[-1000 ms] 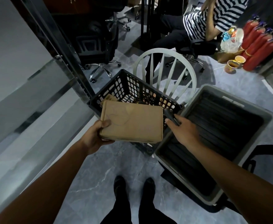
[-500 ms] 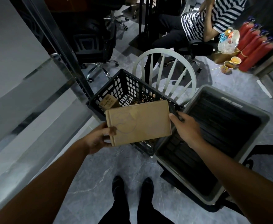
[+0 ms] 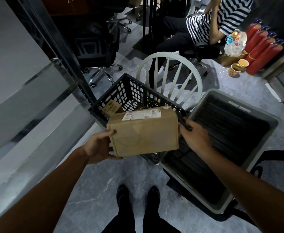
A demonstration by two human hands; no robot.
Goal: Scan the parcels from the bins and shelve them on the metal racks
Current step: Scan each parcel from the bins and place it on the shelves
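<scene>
The left hand (image 3: pixel 98 146) grips a cardboard box (image 3: pixel 143 134), the right hand (image 3: pixel 195 136) a scanner (image 3: pixel 183 123); scanning and shelving remain.

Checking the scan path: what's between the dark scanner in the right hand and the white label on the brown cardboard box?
Nothing, in the head view: the scanner sits beside the box, near the label.

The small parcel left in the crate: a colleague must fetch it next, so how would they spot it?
Find the black lattice crate in front of the white spindle-back chair. In its near-left corner lies a small brown box with dark print, far smaller than the labelled parcel.
</scene>
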